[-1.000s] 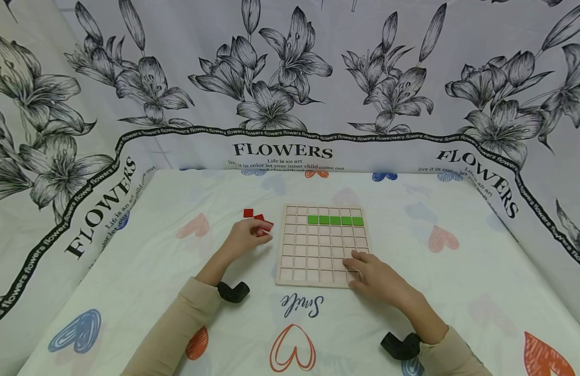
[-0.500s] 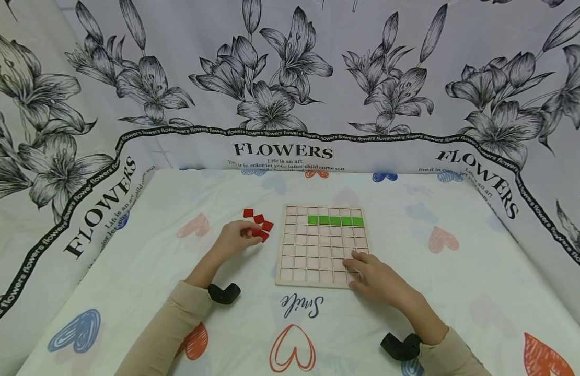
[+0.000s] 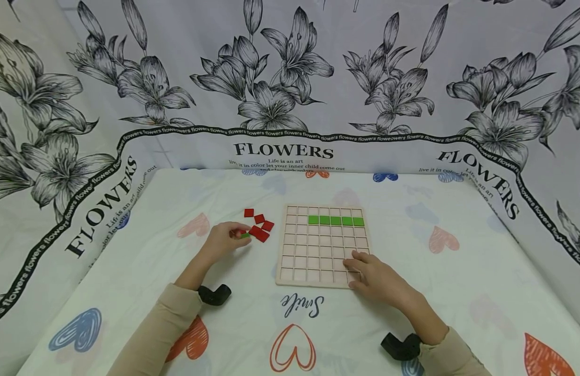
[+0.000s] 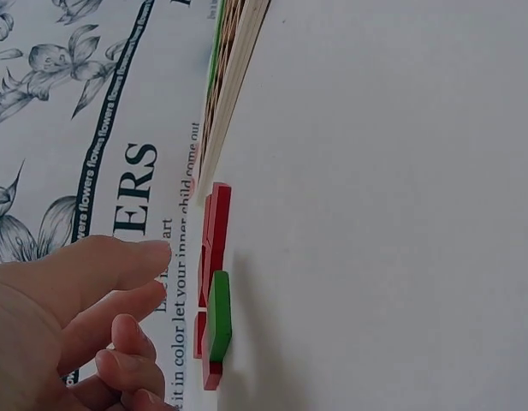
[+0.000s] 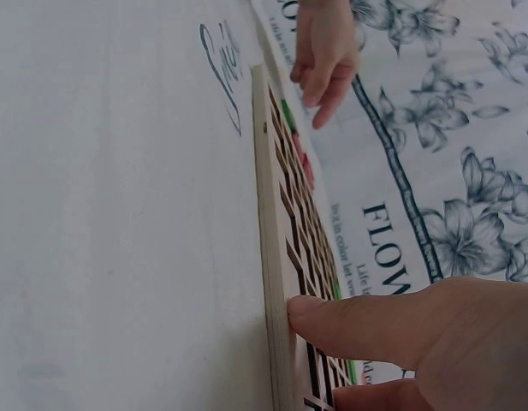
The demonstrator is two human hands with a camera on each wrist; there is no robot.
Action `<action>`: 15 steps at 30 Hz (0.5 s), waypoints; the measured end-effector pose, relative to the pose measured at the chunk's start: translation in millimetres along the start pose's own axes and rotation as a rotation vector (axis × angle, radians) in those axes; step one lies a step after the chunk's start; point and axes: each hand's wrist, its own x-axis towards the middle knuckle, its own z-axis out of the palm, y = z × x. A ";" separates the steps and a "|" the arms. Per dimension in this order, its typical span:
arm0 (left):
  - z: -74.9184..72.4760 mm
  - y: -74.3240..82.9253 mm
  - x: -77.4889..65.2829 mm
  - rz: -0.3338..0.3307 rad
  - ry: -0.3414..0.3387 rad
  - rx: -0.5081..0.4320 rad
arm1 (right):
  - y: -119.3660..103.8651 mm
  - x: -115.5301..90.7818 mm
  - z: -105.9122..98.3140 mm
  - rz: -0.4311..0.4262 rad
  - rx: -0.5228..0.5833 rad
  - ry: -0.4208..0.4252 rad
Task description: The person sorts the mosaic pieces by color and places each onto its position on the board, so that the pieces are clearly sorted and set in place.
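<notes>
My left hand (image 3: 224, 239) hovers beside a loose pile of square tiles, fingers loosely bent, with a gap between thumb and fingertips. A green tile (image 4: 219, 317) lies just beyond those fingertips in the left wrist view, overlapping red tiles (image 4: 216, 227) behind it. From the head view the green tile is partly hidden by the fingers, left of several red tiles (image 3: 259, 233). My right hand (image 3: 377, 277) rests on the near right corner of a wooden grid board (image 3: 301, 250), thumb (image 5: 311, 315) at its rim. One row of the board carries several green tiles (image 3: 335, 221).
A white cloth printed with hearts and a "Smile" word (image 3: 301, 305) covers the table. Behind it hangs a curtain (image 3: 290, 109) with flower drawings. Black wrist pieces (image 3: 215, 295) sit at both cuffs.
My left hand has drawn back left and toward me from the red tiles, uncovering more of them. A green tile now shows by its fingers. My right hand has stayed on the board.
</notes>
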 end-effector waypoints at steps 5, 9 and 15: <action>-3.5 -4.2 -3.0 -0.032 0.003 0.001 | -0.3 -0.1 0.3 0.003 0.003 -0.005; -4.0 -8.2 -4.7 -0.042 0.001 0.011 | -0.3 -0.3 0.2 0.001 -0.001 -0.002; -5.2 -14.2 -7.6 -0.062 -0.001 0.035 | 0.2 0.2 0.3 0.004 0.001 0.002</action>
